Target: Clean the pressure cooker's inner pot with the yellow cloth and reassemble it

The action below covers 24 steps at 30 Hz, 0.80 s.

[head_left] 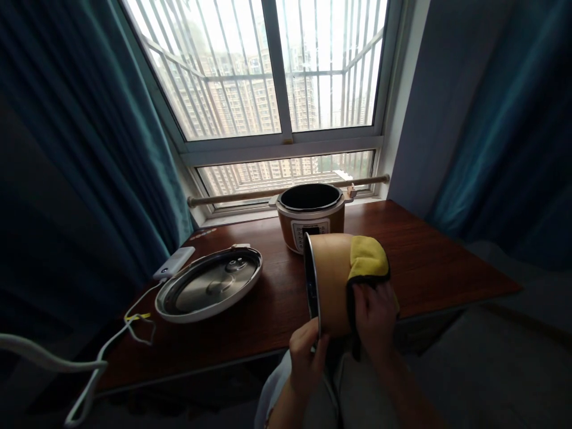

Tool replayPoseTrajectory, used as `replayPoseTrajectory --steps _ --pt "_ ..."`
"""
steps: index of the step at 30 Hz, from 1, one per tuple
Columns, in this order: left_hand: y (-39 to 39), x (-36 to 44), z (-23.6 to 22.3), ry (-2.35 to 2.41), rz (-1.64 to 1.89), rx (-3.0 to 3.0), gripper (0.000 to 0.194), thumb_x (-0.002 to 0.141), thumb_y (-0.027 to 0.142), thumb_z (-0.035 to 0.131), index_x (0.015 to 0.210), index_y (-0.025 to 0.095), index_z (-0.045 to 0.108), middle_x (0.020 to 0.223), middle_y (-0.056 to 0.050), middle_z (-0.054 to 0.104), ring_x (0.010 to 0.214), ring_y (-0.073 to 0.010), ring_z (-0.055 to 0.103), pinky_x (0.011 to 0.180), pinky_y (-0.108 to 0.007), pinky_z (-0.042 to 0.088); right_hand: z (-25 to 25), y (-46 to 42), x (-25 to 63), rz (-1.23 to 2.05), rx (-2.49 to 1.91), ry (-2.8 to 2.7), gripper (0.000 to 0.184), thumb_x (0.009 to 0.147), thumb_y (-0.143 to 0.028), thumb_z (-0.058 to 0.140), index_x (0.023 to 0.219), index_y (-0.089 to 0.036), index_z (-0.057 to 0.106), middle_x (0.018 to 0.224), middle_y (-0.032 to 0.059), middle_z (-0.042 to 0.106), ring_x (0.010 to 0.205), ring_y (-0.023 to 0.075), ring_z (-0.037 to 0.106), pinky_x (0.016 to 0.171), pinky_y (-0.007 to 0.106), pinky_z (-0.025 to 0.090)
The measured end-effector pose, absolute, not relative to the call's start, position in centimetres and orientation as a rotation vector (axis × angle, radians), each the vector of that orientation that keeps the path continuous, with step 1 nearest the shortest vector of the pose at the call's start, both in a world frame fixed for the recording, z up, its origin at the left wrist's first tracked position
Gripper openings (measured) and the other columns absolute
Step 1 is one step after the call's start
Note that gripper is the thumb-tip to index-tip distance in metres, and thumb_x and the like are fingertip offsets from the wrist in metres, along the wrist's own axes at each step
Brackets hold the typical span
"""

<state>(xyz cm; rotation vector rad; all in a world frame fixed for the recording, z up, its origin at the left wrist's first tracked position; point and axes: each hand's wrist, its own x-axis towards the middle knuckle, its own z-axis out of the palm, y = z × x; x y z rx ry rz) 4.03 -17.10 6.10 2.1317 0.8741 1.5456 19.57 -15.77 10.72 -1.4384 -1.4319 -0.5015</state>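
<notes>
Tipped on its side in front of me is a rice cooker's inner pot (333, 268), gold outside and dark inside, its mouth turned left. My left hand (306, 354) is closed on the lower rim, thumb and fingers pinching the edge. A yellow cloth with a black border (369, 259) lies over the pot's base, and my right hand (375, 310) presses it there with curled fingers. Behind the pot stands the gold and white cooker body (311, 214), its top uncovered and its control panel facing me.
On the table's left lies the cooker's round lid (214, 283), inner metal side up. A white power bank-like box (175, 262) with a white cable (111, 339) sits beside it. The wooden table (402, 238) meets a barred window; blue curtains hang on both sides.
</notes>
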Motion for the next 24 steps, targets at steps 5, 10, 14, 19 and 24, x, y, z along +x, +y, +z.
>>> replayPoseTrajectory --steps 5,10,14,19,24 --pt "-17.8 2.9 5.3 0.834 1.38 2.225 0.018 0.084 0.013 0.045 0.094 0.016 0.059 0.085 -0.007 0.064 0.081 -0.0151 0.061 0.07 -0.024 0.048 8.5 -16.6 20.5 -0.457 -1.455 -1.337 0.038 0.09 -0.033 0.04 0.066 -0.017 0.063 0.063 0.0064 0.062 0.063 0.018 0.054 0.066 0.031 0.04" --pt "-18.3 1.8 5.3 0.946 1.162 2.382 0.027 0.083 0.021 0.05 0.108 0.017 0.058 0.102 -0.009 0.065 0.1 -0.0202 0.059 0.086 -0.033 0.047 6.5 -17.7 20.1 -0.506 -1.473 -1.314 0.045 0.091 -0.038 0.036 0.066 -0.016 0.066 0.059 0.008 0.062 0.059 0.0182 0.055 0.058 0.03 0.04" --pt "-18.5 2.2 7.0 0.994 1.269 2.278 0.036 0.086 0.034 0.045 0.115 0.014 0.054 0.107 -0.013 0.063 0.099 -0.0209 0.058 0.083 -0.031 0.049 6.0 -18.1 20.0 -0.58 -1.476 -1.3 0.046 0.091 -0.038 0.036 0.063 -0.016 0.066 0.057 0.0077 0.062 0.058 0.0188 0.056 0.059 0.031 0.041" --pt "-18.9 3.8 9.5 1.055 1.28 1.986 0.032 0.09 0.029 0.035 0.084 0.014 0.062 0.065 -0.004 0.06 0.059 -0.0134 0.055 0.065 -0.024 0.049 6.1 -18.4 20.1 -0.682 -1.453 -1.348 0.039 0.09 -0.033 0.039 0.065 -0.017 0.065 0.061 0.0073 0.062 0.063 0.0197 0.055 0.064 0.034 0.042" --pt "-19.1 4.0 9.2 1.038 1.283 1.994 0.031 0.09 0.028 0.034 0.081 0.015 0.06 0.069 -0.004 0.06 0.061 -0.0127 0.055 0.062 -0.023 0.047 9.4 -18.3 18.3 -0.681 -1.326 -1.543 0.033 0.089 -0.031 0.039 0.068 -0.02 0.061 0.068 0.006 0.061 0.076 0.0218 0.053 0.073 0.037 0.042"
